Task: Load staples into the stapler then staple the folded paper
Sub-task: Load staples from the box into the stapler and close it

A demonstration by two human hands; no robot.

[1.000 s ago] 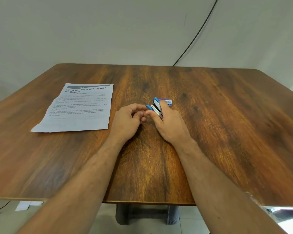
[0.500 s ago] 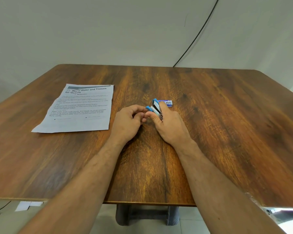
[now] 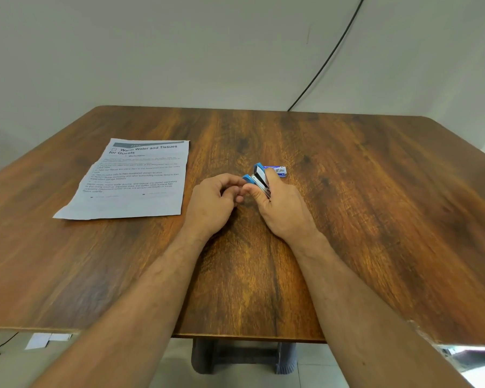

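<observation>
A person's two bare hands meet at the middle of a brown wooden desk (image 3: 347,219). The right hand (image 3: 280,208) has its fingers (image 3: 270,175) wrapped around a small blue stapler (image 3: 259,177), hinged open with its metal channel showing. The left hand (image 3: 213,203) is curled, its fingertips pinched together at the stapler's blue tip; what they pinch is too small to see. Just beyond the right fingers lies a staple box (image 3: 279,170). A printed paper (image 3: 132,180) lies flat, well left of the left fingers.
</observation>
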